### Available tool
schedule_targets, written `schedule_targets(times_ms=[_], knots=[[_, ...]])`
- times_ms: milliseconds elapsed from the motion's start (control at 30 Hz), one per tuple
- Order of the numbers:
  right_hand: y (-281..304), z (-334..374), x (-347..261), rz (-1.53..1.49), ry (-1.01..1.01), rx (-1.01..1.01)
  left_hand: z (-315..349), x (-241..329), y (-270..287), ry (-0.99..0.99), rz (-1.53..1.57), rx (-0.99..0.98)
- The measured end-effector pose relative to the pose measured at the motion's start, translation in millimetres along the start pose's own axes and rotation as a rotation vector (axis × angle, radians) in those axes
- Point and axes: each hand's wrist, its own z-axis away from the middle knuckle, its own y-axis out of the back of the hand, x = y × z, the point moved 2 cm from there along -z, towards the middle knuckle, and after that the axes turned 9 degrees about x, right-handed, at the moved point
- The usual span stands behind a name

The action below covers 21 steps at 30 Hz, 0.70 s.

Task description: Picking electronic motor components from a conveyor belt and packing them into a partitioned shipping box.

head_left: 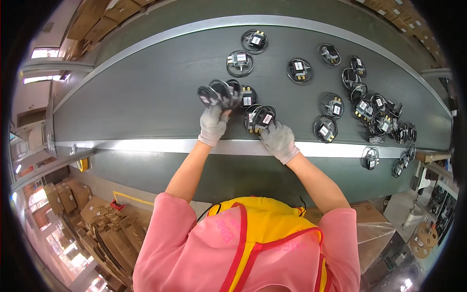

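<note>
My gloved left hand (213,125) is closed around a bunch of black coiled-cable units (219,92), raised over the grey belt and somewhat blurred. Each unit seems to be a small dark box with a white label and a ring of black cable. My gloved right hand (279,139) grips the edge of another coiled-cable unit (263,118) near the belt's front rail; it overlaps at least one more beneath. Just beyond, between my hands, lies a labelled unit (247,97). Two more, an upper unit (254,41) and a lower unit (239,63), lie farther off.
The grey belt (146,92) runs across, edged by a metal front rail (121,144). Several coiled units (382,121) crowd its right end, with a few on the green ledge (292,168) below the rail. Flattened cardboard (112,233) stands at lower left.
</note>
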Motion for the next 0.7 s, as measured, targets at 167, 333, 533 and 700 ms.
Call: schedule_targets(times_ms=[167,333,533,700], knots=[[42.0,-19.0,25.3,-0.745,-0.817,0.02,-37.6,10.4,-8.8,-0.432,-0.14,-0.224],[59.0,-41.3,114.4,-0.877,-1.069,0.429,-40.1,17.3,-16.7,-0.231,-0.06,-0.087],[17.9,-45.3,170.6,0.179,-0.352,0.236,-71.5,18.0,-12.0,1.2,0.862,0.155],[2.5,-43.7,175.3,0.173,-0.488,0.093,-92.6,33.2,-16.0,1.157,0.963,0.433]])
